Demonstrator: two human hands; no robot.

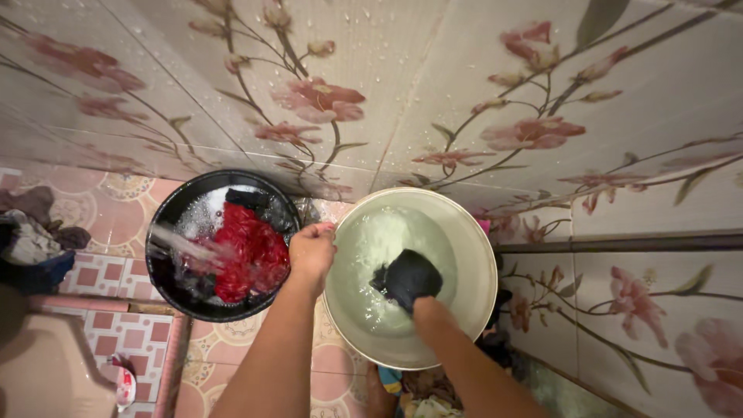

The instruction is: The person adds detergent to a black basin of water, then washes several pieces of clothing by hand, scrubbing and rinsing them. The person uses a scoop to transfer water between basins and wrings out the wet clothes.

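Two basins sit on the floor: one black basin (166, 220) and one pale basin (472, 255). One red garment (251, 251) soaks in the black one, one dark garment (410, 277) in the pale. Two hands work.

Dark, soaked cloth (410, 277) bunched underwater in a pale round basin (472, 310) of cloudy water.

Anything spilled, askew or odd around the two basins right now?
Nothing is damaged or tipped. A stream of water crosses the round black basin of red and dark laundry, and droplets speckle the floral wall tiles. A heap of clothes lies on the floor, left.
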